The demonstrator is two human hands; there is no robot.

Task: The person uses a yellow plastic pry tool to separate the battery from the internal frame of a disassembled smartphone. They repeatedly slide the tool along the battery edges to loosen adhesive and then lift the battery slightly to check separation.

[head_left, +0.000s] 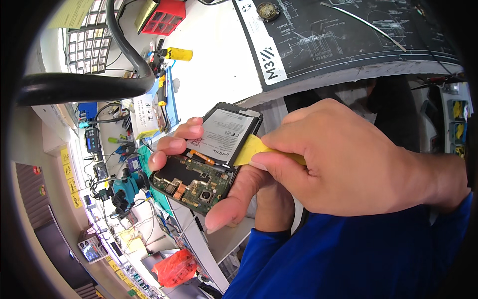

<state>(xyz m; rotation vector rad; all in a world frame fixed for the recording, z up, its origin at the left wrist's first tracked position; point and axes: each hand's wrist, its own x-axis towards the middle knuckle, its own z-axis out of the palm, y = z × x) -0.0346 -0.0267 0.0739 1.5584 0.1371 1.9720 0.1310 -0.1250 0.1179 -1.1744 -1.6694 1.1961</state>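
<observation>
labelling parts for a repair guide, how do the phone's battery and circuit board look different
The battery is mostly pale grey; the circuit board is green with dark and copper-coloured patches. The battery has a smooth, printed face, while the circuit board is crowded with small components. Both lie exposed in the opened phone.

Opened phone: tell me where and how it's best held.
Grip the opened phone by its long side edges, probably best from underneath, as the left hand does: it's thin and flat, with battery and circuit board exposed on top.
</observation>
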